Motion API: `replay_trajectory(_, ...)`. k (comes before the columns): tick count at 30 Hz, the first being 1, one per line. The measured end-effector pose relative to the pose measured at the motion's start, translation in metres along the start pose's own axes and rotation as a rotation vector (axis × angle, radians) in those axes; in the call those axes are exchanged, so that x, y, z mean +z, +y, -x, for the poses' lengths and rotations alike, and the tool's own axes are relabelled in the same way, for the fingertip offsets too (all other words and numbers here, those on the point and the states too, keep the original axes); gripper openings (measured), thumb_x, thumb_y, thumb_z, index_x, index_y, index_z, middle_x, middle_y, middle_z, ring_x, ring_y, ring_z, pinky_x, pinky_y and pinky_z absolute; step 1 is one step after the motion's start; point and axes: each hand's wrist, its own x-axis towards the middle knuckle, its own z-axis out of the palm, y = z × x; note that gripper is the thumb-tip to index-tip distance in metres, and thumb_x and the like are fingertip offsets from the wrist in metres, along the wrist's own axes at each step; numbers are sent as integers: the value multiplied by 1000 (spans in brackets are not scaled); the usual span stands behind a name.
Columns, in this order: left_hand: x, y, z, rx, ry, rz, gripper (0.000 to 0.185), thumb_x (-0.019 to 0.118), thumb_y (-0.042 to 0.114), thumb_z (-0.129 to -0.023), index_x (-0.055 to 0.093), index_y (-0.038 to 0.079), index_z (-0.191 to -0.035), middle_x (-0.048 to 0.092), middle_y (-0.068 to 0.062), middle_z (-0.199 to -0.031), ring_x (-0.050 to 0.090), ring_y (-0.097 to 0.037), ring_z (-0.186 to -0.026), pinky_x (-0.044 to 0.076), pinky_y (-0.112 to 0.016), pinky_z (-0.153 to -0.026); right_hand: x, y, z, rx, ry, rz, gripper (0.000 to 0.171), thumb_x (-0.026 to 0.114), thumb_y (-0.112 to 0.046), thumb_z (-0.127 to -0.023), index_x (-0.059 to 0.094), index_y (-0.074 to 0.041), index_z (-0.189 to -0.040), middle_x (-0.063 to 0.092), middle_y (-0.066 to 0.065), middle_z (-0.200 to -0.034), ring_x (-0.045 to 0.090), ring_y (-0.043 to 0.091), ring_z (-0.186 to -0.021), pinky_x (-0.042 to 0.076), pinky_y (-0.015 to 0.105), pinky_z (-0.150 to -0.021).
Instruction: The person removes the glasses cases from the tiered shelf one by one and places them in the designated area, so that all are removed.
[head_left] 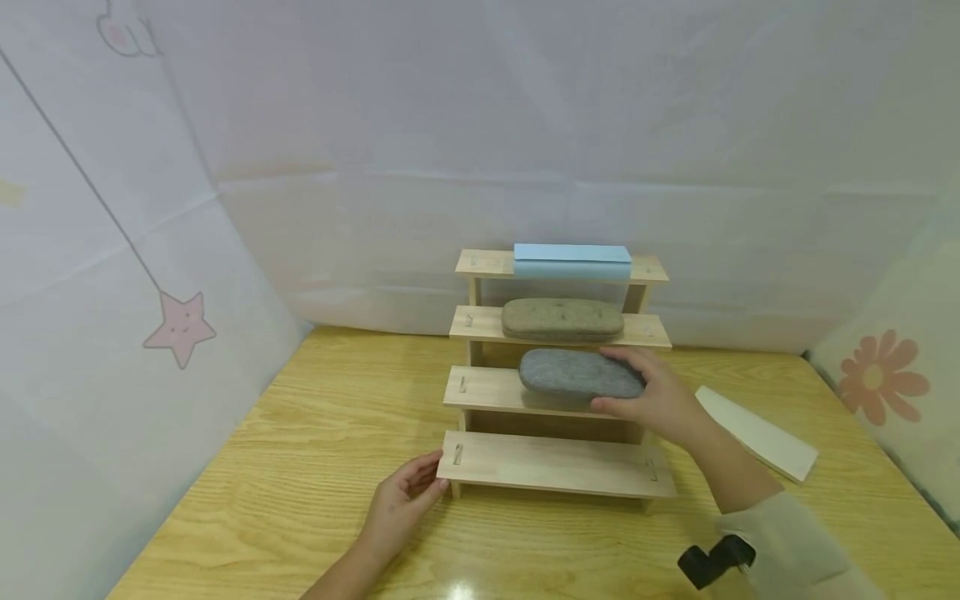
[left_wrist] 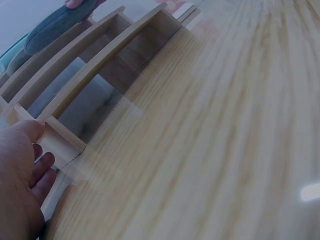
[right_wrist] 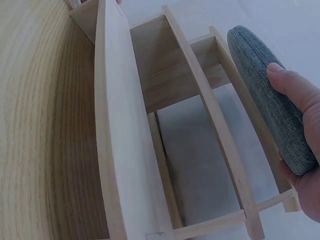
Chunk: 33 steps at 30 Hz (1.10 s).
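Note:
A wooden stepped shelf [head_left: 555,463] with several tiers stands on the table. A grey felt case [head_left: 577,372] lies on the second tier from the bottom; my right hand [head_left: 656,396] grips its right end, thumb in front and fingers over the top. The same grey case [right_wrist: 270,95] fills the right wrist view. A brown-grey case [head_left: 562,319] lies one tier up, and a light blue box [head_left: 572,260] rests on the top tier. My left hand [head_left: 405,500] rests flat against the bottom tier's left corner [left_wrist: 55,142], fingers straight.
A white flat case [head_left: 756,433] lies on the wooden table [head_left: 315,433] to the right of the shelf. White fabric walls close in behind and on both sides. A black wrist mount [head_left: 716,560] sits on my right sleeve.

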Motion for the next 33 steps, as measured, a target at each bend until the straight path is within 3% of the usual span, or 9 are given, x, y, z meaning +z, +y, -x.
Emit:
replay_trajectory(13,0,1,0,40,5,-8,40,72,12,-89,62,3,-127,67,-18,-125,66,-29,-112,54,-19,-92,-25,5,11,37,46,-13,81,79,-44,-81,42,-17,-148,36,17,-151,41,42,-131,40,62,-100)
replay_trajectory(20,0,1,-1,0,0,4,41,73,12,-88,63,5,-127,66,-15,-126,65,-29,-115,52,-16,-92,-39,11,21,67,57,-4,83,76,-43,-85,36,-15,-152,30,21,-152,37,46,-131,40,64,-99)
replay_trajectory(33,0,1,0,9,-1,5,40,73,11,-88,63,4,-126,66,-15,-127,65,-29,-115,52,-15,-92,-70,29,39,80,138,10,82,75,-34,-88,31,-14,-154,27,28,-152,33,51,-131,38,65,-95)
